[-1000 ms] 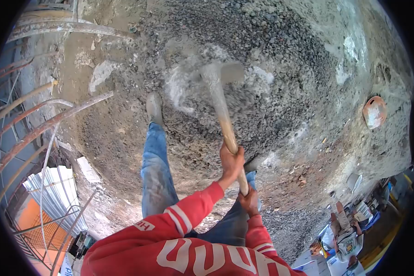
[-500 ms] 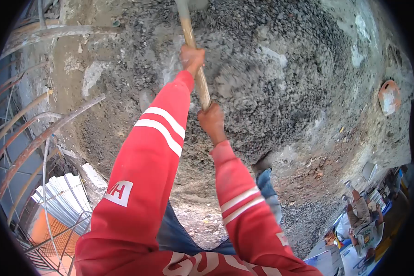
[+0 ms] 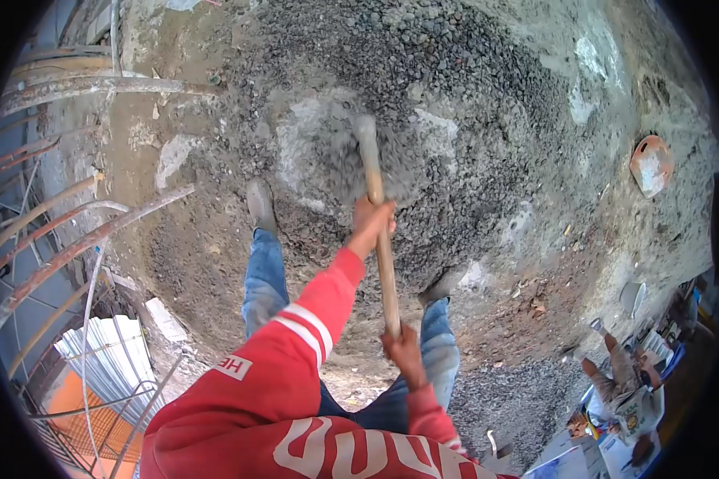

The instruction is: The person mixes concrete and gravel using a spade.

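Gravelly ground, apparently being worked: left hand and right hand clamp the wooden handle (blade indistinct), the next pull presumably requiring both grips firm.

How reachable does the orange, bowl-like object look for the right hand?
Probably not reachable: the right hand grips the wooden handle, and the orange, bowl-like object lies well off to the right.

Rough grey-brown dirt floor across frame; rusty bars along left edge; pale corrugated sheets, orange panel at lower left; grey gravel strip at lower right.
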`<state>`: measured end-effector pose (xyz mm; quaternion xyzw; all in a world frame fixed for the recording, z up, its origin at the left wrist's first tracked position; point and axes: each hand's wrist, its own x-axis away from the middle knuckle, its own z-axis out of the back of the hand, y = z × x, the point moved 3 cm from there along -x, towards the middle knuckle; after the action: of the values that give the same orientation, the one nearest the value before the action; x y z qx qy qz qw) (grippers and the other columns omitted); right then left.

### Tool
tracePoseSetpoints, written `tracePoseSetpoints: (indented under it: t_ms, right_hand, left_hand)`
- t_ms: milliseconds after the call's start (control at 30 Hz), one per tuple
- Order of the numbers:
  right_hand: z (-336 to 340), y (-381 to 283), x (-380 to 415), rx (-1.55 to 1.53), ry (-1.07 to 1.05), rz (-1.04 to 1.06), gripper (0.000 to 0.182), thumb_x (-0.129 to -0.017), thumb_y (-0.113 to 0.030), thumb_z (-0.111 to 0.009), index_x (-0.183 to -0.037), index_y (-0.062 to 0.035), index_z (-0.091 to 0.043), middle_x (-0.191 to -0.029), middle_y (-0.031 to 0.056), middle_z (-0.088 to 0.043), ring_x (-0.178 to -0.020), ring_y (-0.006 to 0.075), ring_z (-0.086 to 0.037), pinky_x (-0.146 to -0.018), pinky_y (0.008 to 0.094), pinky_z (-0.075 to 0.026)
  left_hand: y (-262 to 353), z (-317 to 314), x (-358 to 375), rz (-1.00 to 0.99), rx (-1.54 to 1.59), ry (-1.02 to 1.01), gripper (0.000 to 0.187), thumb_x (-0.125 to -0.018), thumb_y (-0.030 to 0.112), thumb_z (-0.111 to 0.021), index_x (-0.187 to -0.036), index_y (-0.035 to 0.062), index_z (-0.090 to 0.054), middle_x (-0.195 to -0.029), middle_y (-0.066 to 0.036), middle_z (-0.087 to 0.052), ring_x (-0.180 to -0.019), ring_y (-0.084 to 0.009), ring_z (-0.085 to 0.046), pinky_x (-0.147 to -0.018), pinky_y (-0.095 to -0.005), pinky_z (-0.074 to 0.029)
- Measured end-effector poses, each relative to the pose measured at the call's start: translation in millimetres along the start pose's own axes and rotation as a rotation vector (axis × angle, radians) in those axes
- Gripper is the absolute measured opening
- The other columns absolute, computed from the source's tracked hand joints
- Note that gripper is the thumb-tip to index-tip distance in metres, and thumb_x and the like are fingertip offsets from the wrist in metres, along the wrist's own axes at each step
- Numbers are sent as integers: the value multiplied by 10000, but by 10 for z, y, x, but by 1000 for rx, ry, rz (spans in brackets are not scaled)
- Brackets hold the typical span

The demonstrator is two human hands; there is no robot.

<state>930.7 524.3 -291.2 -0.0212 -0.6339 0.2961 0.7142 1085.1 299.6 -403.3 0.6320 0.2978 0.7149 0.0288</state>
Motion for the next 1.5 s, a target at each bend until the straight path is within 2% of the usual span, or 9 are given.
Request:
tracePoseSetpoints:
  t_ms: [167,367,633,767,967,1067,1200,1300,1500]
  right_hand:
    - [122,393,619,284,118,140,240,-756,-142,-669,-913,21,-591,-660,174,-589,-590,296,-607,-581,425,-484]
    - [-98,-666,-259,181,207,463,260,-799,-148,-688,-965,-3,-550,-735,264,-605,-722,479,-607,-604,483,-483]
    - [-420,-2355,-2674,81,270,643,283,-775,-110,-642,-994,58,-580,-847,289,-641,-813,484,-628,-697,493,-511]
    - [-660,-1619,-2738,197,332,297,297,-769,-162,-656,-972,44,-588,-798,257,-641,-763,439,-629,-691,464,-522]
    - [-412,-833,-2111,-57,170,60,346,-790,-220,-647,-954,80,-595,-664,235,-624,-550,356,-631,-532,440,-506]
    - [-436,-465,-1280,67,97,-15,394,-760,-227,-651,-1048,34,-586,-880,300,-638,-837,471,-631,-735,516,-500]
    - [-673,186,-137,96,147,87,380,-740,-197,-661,-1015,54,-586,-837,302,-632,-785,470,-630,-696,501,-501]
    - [-742,348,338,69,158,132,341,-741,-147,-668,-1010,48,-588,-825,287,-633,-786,459,-637,-695,483,-504]
    - [-634,-1049,-435,-56,246,530,327,-784,-80,-660,-1082,24,-578,-844,244,-649,-811,419,-662,-694,408,-508]
  left_hand:
    - [-466,84,880,3,-93,82,168,-842,50,-665,-878,-21,-516,-582,-46,-534,-402,-138,-515,-361,-288,-411]
    - [1185,162,1070,-452,-35,-63,222,-834,124,-703,-848,1,-519,-558,-53,-564,-419,-134,-552,-391,-296,-420]
    - [2278,-189,-1402,-1027,-358,444,362,-754,121,-649,-1040,-64,-526,-868,-257,-658,-886,-436,-659,-800,-500,-517]
    - [1096,-233,-2191,-293,-492,205,384,-696,111,-681,-1018,-81,-596,-835,-256,-680,-736,-374,-702,-652,-433,-570]
    - [325,-438,-1776,-371,-675,108,407,-672,115,-685,-1003,-91,-569,-705,-220,-662,-578,-340,-674,-507,-419,-534]
    - [3,-217,-859,-275,-548,96,417,-698,134,-667,-1041,-66,-538,-822,-239,-652,-720,-391,-663,-648,-459,-535]
    - [-800,269,163,-359,-593,128,412,-745,128,-673,-1090,-29,-511,-930,-251,-618,-852,-438,-617,-786,-491,-491]
    - [-545,411,1144,-358,-588,133,349,-791,51,-663,-1102,-30,-526,-855,-146,-594,-775,-265,-618,-696,-370,-488]
    - [1173,375,1484,-763,-352,95,308,-837,124,-665,-1068,13,-494,-836,-178,-630,-774,-319,-672,-671,-408,-514]
